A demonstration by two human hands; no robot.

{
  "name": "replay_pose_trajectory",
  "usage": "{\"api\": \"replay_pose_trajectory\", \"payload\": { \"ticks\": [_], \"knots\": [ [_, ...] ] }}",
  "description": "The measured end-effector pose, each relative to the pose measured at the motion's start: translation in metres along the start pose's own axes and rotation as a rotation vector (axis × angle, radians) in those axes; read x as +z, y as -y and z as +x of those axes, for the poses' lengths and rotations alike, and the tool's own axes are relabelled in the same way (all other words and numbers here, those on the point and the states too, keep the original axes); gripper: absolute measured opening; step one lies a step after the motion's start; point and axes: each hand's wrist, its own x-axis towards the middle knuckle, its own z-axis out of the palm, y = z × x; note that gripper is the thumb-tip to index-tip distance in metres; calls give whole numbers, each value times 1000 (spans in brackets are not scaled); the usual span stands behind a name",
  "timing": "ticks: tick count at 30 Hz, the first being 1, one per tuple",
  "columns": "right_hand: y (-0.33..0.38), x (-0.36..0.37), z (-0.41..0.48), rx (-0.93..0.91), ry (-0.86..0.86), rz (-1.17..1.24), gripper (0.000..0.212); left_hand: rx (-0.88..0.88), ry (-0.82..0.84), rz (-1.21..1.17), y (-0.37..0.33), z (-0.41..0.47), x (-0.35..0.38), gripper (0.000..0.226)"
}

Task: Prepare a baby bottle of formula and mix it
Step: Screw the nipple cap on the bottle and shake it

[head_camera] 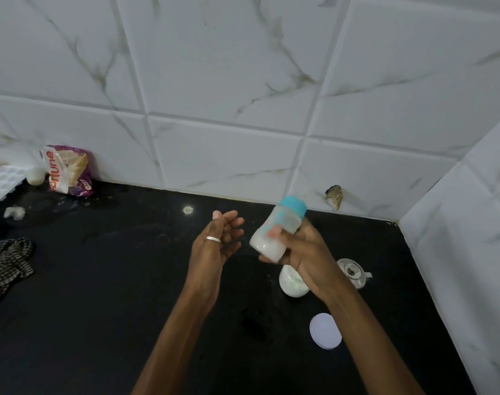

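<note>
Holds left hand (217, 243) loose and empty, palm turned toward the baby bottle (267, 245), likely ready to steady it, while gripping that capped, tilted bottle of white formula above the black counter (129, 280) in right hand (308, 252), seemingly for shaking.

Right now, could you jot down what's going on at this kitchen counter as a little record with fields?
activity: seemingly mixing formula
right hand: grips the baby bottle, tilted, above the black counter
left hand: open, beside the baby bottle, not touching it
bottle contents: white liquid, teal cap on
below the right hand: open white jar
near the jar: round white lid lying flat; small kettle
far left: checked cloth; purple packet against the wall
</note>
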Motion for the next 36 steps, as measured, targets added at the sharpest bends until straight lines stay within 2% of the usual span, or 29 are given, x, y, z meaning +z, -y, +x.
{"api": "replay_pose_trajectory", "payload": {
  "ticks": [2, 3, 7, 11, 12, 16, 20, 22, 24, 26, 29, 31, 33, 34, 36],
  "knots": [
    [1, -2, 4, -56, -91, 167, 58, 3, -5, -4, 0, 0, 0, 59],
    [0, -2, 5, -60, -107, 174, 59, 2, -8, -5, 0, 0, 0, 58],
    [-8, -3, 0, 52, 41, -97, 60, -3, 3, 3, 0, 1, 0, 59],
    [-4, -5, 4, -31, -105, 191, 63, -2, -15, -21, 0, 1, 0, 58],
    [-5, -5, 4, -30, -119, 190, 63, -3, -19, -22, 0, 1, -1, 58],
    [-9, -5, -3, 86, 49, -69, 59, -13, -12, -19, 1, 1, 0, 58],
    [-7, -9, 2, -17, -105, 201, 53, -4, -18, -23, 0, 2, 0, 58],
    [-10, -10, 2, 11, -105, 121, 57, -9, -17, -21, 0, 2, 0, 58],
    [-11, -11, -2, 74, -14, -26, 58, -13, -14, -18, 0, 2, 0, 58],
    [-8, -15, -1, 58, -22, 7, 55, -12, -20, -23, -1, 3, 1, 57],
    [-5, -16, 2, -19, -154, 202, 49, -8, -32, -27, -1, 4, 0, 56],
    [-8, -16, 1, 22, -112, 100, 55, -14, -34, -30, -1, 3, 0, 56],
    [-11, -15, -4, 104, 17, -74, 58, -18, -24, -25, -1, 3, 2, 57],
    [-11, -15, -5, 110, 45, -98, 59, -17, -18, -21, -1, 3, 3, 57],
    [-8, -14, -2, 45, -17, 5, 56, -13, -15, -24, -2, 3, 3, 58]
  ]
}}
